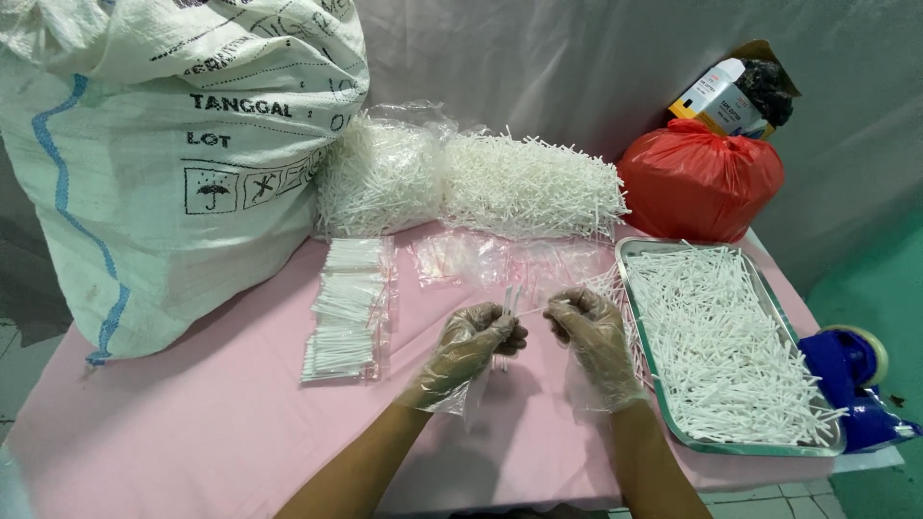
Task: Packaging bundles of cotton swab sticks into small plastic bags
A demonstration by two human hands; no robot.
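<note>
Working over a pink table (192,423), two gloved hands meet at its middle. The left hand (471,344) pinches a small clear sleeve (511,300) upright, fingers closed on it. The right hand (591,332) pinches one thin white stick (535,309), tip aimed at the sleeve. This looks like filling the sleeve; the stick needs lining up with its narrow mouth. Loose sticks fill a metal tray (642,338) just right of the hands. Filled packs (346,309) lie in a row to the left.
</note>
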